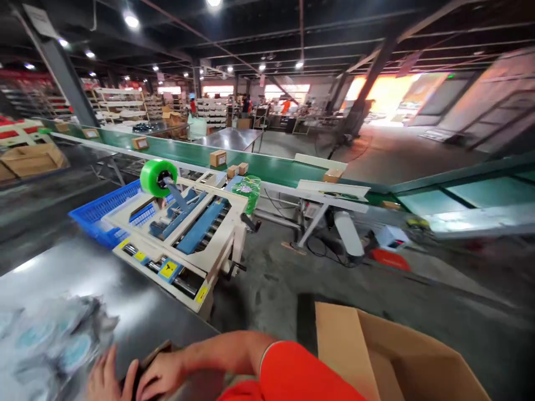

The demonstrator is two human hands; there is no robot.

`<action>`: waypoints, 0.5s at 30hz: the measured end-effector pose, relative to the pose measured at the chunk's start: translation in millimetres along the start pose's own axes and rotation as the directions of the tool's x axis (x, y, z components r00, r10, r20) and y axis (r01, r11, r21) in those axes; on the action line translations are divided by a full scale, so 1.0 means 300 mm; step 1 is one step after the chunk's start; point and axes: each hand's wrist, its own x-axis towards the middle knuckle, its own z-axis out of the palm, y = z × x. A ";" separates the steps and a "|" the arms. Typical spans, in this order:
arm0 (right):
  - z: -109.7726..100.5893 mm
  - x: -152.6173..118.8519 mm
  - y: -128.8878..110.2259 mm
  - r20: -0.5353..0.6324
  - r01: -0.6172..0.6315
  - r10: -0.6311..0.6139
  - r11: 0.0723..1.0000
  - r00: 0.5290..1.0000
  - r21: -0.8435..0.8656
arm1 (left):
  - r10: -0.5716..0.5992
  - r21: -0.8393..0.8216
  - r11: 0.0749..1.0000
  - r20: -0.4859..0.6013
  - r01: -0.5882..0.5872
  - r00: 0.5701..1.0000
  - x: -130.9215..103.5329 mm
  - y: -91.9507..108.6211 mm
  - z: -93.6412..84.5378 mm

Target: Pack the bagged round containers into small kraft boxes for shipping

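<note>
Near the tabletop's (154,303) near edge, the left hand (109,380) and right hand (162,376) meet at brown cardboard (164,347), probably light, stiff yet crushable, best held by opposite sides; whether either pinches it is unclear.

1. A shiny metal table (154,309) fills the lower left; on it lies a blurred pile of clear plastic packets (54,342) with pale blue patches. Brown cardboard (161,350), mostly covered, shows near its near edge.
2. A long green conveyor belt (188,157) crosses behind, carrying small brown cartons (218,159), spaced apart along its length.
3. The dark grey floor (267,273) is scuffed; black cables (330,257) trail across it.
</note>
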 end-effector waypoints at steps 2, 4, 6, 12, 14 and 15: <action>0.014 -0.010 0.007 0.022 -0.011 0.010 1.000 1.000 0.016 | -0.156 0.066 0.985 -0.053 0.159 0.986 -0.098 -0.013 -0.043; 0.027 -0.029 0.008 -0.033 -0.013 0.015 0.998 0.999 0.057 | -0.197 0.034 0.980 0.061 0.195 0.979 -0.211 0.012 -0.076; 0.031 -0.047 0.007 -0.055 -0.027 0.035 0.991 0.998 0.132 | -0.157 -0.023 0.986 0.144 0.162 0.977 -0.304 0.066 -0.092; -0.019 -0.065 0.010 0.014 0.025 -0.026 0.997 1.000 0.077 | -0.055 0.076 0.997 0.442 0.024 0.895 -0.324 0.193 -0.061; -0.049 -0.063 0.008 0.045 0.144 -0.140 0.986 0.989 -0.087 | -0.151 0.128 0.986 0.465 0.103 0.872 -0.296 0.200 -0.032; -0.062 -0.062 0.006 0.038 0.204 -0.200 0.960 0.979 -0.193 | -0.213 0.153 0.975 0.424 0.161 0.880 -0.288 0.198 -0.014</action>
